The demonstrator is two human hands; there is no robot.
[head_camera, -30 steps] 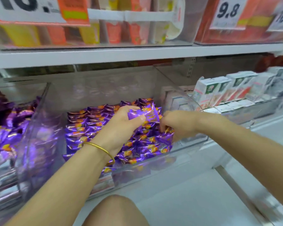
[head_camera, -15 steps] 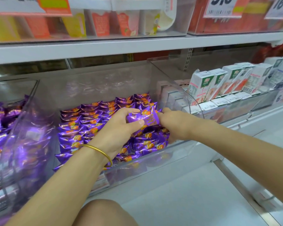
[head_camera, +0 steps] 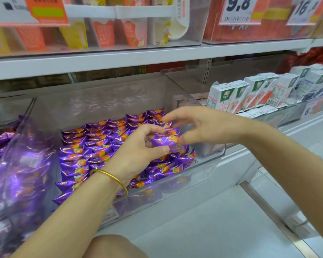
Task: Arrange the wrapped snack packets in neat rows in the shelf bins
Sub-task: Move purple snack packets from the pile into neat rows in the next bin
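Note:
A clear plastic shelf bin (head_camera: 209,162) holds several purple snack packets (head_camera: 93,146) with orange fruit print, laid in overlapping rows. My left hand (head_camera: 138,151), a gold bangle on its wrist, pinches one purple packet (head_camera: 168,142) between thumb and fingers, just above the right side of the rows. My right hand (head_camera: 199,125) hovers beside that packet with fingers spread and relaxed, holding nothing. Its fingertips reach over the back rows.
A second clear bin (head_camera: 17,164) on the left holds more purple packets. White juice cartons (head_camera: 250,94) stand in the bin to the right. The shelf above (head_camera: 119,58) carries orange and yellow boxes with price tags (head_camera: 241,10). My knee (head_camera: 114,246) shows below.
My right hand has let go of the packet's right end and opened, lifting up and back. My left hand still pinches the packet in about the same place.

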